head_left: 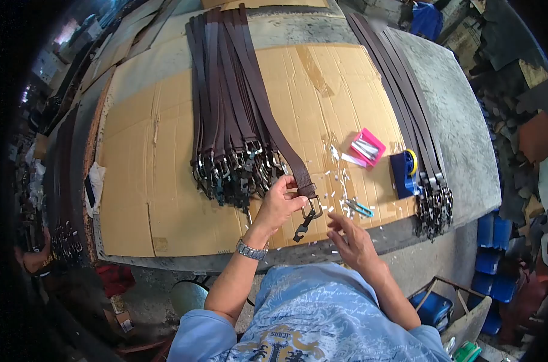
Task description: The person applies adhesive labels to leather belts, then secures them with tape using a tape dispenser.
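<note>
My left hand, with a metal watch on its wrist, grips a dark brown belt close to its buckle. A small black plastic hanger hook dangles from that buckle, past the front of the cardboard. My right hand is held just right of the buckle, fingers apart and with nothing in it. Left of the held belt lies a thick pile of similar belts, their buckles bunched toward me. A pair of small turquoise-handled snips rests beyond my right hand among white scraps.
A pink tray of pale strips and a blue tape dispenser stand on the cardboard to the right. Another row of belts runs along the table's right side. Blue stools are at the right, below table height.
</note>
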Motion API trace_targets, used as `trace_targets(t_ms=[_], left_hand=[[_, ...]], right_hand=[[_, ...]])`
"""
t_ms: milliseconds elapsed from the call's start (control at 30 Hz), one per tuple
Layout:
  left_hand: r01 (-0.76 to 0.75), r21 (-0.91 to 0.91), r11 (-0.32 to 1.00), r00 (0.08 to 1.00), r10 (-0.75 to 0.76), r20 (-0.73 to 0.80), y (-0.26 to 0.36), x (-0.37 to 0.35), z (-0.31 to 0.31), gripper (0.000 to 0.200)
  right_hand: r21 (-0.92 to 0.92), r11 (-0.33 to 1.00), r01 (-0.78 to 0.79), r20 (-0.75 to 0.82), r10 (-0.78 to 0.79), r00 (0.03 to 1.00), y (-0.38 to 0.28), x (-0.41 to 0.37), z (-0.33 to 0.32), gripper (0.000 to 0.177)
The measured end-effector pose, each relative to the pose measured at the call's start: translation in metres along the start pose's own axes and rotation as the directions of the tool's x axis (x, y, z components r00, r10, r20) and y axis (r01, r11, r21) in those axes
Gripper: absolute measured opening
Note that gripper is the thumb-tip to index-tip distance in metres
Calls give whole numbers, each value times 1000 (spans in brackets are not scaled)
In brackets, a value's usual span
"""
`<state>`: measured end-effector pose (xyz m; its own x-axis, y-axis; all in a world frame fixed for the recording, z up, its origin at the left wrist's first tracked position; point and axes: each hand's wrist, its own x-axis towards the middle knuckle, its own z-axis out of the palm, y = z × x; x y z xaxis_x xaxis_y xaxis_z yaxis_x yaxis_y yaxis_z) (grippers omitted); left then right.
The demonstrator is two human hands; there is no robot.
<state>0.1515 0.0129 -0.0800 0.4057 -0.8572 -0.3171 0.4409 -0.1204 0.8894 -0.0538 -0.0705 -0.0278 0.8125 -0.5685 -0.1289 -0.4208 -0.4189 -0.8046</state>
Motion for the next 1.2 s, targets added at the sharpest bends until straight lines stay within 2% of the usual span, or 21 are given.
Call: trace_targets(t_ms=[67,100,167,300,367,433,467,533,567,600,633,700,767,833,900,1033,1100,1167,1200], left_hand=[[-11,24,1000,1000,11,4,-5,-8,6,40],[-36,53,998,999,36,2,-7,-12,8,40],[-27,39,999,999,26,21,-9,-19,14,41],[18,5,1000,999,-18,41,-19,-29,25,43],[-21,-40,999,1000,21,12,-27,-32,35,42],[-62,18,998,988,64,-137,-29,-38,44,39],[-63,18,998,989,65,-135,-30,-40,47,39],[-124,166,978,978,148,-144,-33,-43,50,31],[-126,169,978,978,151,-146,-34,-45,51,31],[-137,301,944,982,170,-86,-34,-47,50,27],[-154,430,889,982,185,-29,-33,-48,48,23],[-150,369,917,985,172,-27,-42,-48,48,18],[-172,417,893,980,196,-15,-40,-50,52,18],[-164,440,883,983,184,-3,-39,-54,54,17],[-81,364,928,995,98,-27,-40,-57,58,16],[-39,368,929,998,55,-34,-49,-61,64,16],[-58,267,962,994,81,-76,-58,-59,67,16],[-53,267,962,997,67,-43,-66,-54,66,21],[-28,131,991,996,38,-76,-64,-52,70,26]], right_hand=[[114,991,-69,30,66,997,4,4,4,34],[114,990,-79,31,76,997,8,7,6,34],[234,952,-197,58,188,980,16,14,10,35],[347,909,-229,109,203,973,28,17,19,39],[330,922,-200,74,186,980,24,12,20,41],[382,894,-233,93,214,972,33,5,25,44],[487,844,-224,61,223,973,35,3,29,47],[493,839,-230,53,235,971,28,-2,21,49],[501,833,-236,46,247,968,25,-4,18,52],[503,833,-232,46,242,969,27,-6,15,52],[482,837,-260,109,237,965,30,-7,10,55],[470,841,-267,184,202,962,34,-7,7,59],[583,748,-317,212,236,948,38,-12,10,62],[610,730,-308,228,210,951,44,-15,11,63],[622,701,-349,234,259,937,51,-18,12,63],[585,717,-379,284,257,924,54,-18,3,60],[573,711,-406,306,274,912,51,-14,-6,60],[591,680,-433,342,275,898,53,-11,-11,59],[597,675,-434,342,275,899,55,-8,-13,59]])
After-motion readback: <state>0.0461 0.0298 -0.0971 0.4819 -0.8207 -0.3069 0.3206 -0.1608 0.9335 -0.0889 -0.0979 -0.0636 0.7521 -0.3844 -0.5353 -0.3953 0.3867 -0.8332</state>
